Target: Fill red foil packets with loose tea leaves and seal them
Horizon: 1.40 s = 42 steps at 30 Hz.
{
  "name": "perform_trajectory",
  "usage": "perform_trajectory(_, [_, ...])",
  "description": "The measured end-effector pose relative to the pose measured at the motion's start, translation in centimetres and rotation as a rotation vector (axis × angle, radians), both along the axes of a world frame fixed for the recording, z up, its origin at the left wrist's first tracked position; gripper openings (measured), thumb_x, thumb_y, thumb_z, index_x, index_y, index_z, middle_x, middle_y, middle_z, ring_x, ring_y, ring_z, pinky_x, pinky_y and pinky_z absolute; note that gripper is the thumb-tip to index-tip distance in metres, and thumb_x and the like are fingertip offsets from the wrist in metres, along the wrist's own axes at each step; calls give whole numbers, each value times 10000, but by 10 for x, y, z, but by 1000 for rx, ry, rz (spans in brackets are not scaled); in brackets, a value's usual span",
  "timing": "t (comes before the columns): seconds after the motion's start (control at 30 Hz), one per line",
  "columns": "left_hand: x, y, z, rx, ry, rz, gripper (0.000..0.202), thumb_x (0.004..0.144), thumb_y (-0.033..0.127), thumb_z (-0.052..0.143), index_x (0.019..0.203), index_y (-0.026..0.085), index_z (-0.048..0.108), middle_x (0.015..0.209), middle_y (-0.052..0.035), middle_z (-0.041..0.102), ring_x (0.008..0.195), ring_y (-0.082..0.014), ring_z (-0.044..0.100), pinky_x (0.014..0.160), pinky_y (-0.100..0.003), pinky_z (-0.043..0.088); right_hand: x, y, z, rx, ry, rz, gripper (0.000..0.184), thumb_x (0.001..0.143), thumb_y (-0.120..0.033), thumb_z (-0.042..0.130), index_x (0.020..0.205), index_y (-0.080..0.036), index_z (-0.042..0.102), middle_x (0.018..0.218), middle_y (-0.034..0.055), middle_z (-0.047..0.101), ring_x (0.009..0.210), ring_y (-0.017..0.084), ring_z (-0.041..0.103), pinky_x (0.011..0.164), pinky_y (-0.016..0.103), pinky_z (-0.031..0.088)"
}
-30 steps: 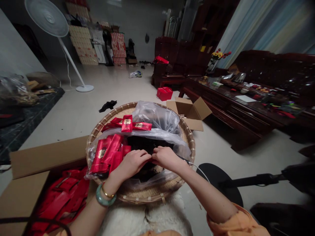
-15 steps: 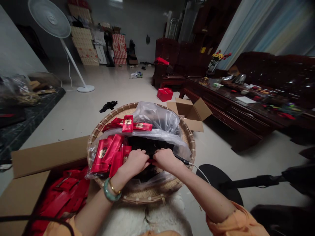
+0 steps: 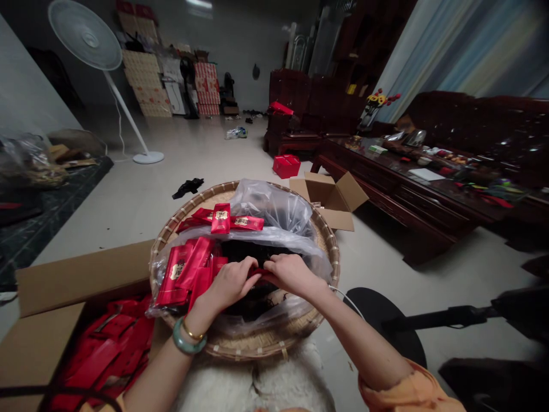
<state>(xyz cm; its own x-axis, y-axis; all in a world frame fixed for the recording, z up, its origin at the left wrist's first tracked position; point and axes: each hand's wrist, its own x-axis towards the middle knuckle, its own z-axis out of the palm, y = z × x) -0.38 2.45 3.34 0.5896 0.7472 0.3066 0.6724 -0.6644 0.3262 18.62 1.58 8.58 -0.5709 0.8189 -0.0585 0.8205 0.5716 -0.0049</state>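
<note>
Left hand: the left hand [image 3: 234, 280] grips one side of a red packet [image 3: 261, 273] between thumb and fingers; a green bangle [image 3: 186, 343] and a gold-coloured bangle [image 3: 191, 332] circle its wrist.

Right hand: the right hand [image 3: 291, 274] has its fingers bent and closed on the packet's other side.

Packet in hand: it sits between both sets of fingertips, mostly covered by them, so its face cannot be read.

Pile of packets: glossy red packets [image 3: 199, 269] lie just left of the left hand; one carries a cream label [image 3: 175, 269] with a column of dark characters, too blurred to read.

Packets beyond: farther out from the left hand, a red pouch [image 3: 221, 218] lies across others, its cream label printed with dark characters too small to make out.

Pale patch: just below the right hand, a pale patch [image 3: 277, 297] shows dark marks, illegible.

Clear bag and basket: a clear plastic bag [image 3: 272, 206] spreads under and beyond both hands, inside a round woven basket [image 3: 238, 347].

Cardboard box: well left of the left hand, an open box [image 3: 86, 274] holds loose red wrappers [image 3: 103, 343].
</note>
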Motion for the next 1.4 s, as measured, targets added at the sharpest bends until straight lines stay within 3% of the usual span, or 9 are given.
perform_trajectory(0.27, [-3,3,-4,-31,-113,61,267,881,311,513,1085,160,429,898,-104,679,742,-246,687,614,-327,518,9,-1,-2,76,252,-21,270,891,-364,535,1124,-261,626,1025,65,592,931,187,543,713,257,426])
perform_trajectory(0.43, [-2,8,-15,-164,-200,35,308,845,272,564,1114,165,460,965,-127,694,863,-260,690,687,-351,545,8,10,-17,-80,294,53,203,845,-341,609,974,-222,712,1014,79,591,1004,202,519,825,300,435])
perform_trajectory(0.57, [-4,10,-19,-318,-365,33,341,827,297,585,1146,195,519,993,-86,711,907,-222,682,756,-335,544,6,14,-28,-120,278,41,182,858,-303,590,965,-217,710,970,73,608,951,190,550,789,288,443])
perform_trajectory(0.67, [-5,11,-18,-369,-473,101,224,806,319,599,1000,215,639,914,-38,733,835,-196,687,742,-297,536,8,13,-33,-96,404,22,166,865,-264,573,976,-228,691,977,57,617,897,163,577,764,267,449])
perform_trajectory(0.83, [-1,13,-13,-470,-688,228,185,742,331,629,839,194,707,818,-27,743,763,-197,679,703,-291,531,7,14,-47,-141,930,-180,326,793,-234,624,1117,-206,604,930,36,652,830,143,607,701,243,470])
perform_trajectory(1.0, [1,14,-4,-594,-778,248,188,683,344,679,754,172,707,745,-35,733,710,-197,664,661,-285,522,1,19,-63,-438,1228,-409,237,701,-374,680,735,-140,675,625,-2,627,553,109,533,520,216,417])
perform_trajectory(1.1, [4,12,-4,-644,-878,289,218,660,361,705,751,163,698,750,-37,726,731,-193,661,687,-289,519,-3,21,-64,-575,1361,-476,301,638,-432,716,663,-138,658,524,-31,573,445,77,451,433,197,354])
perform_trajectory(1.23, [13,2,-13,-904,-1140,310,442,635,403,745,980,140,663,843,-57,726,768,-192,675,706,-293,520,-11,20,-67,-629,1497,-548,342,556,-457,761,615,-141,644,474,-41,551,418,76,451,440,210,384])
perform_trajectory(1.4, [25,-13,-25,-1245,-1244,248,542,575,332,816,1035,126,616,901,-88,726,757,-211,697,680,-294,533,-18,19,-79,-619,1506,-573,335,569,-461,752,604,-146,640,483,-31,561,444,98,491,471,230,415])
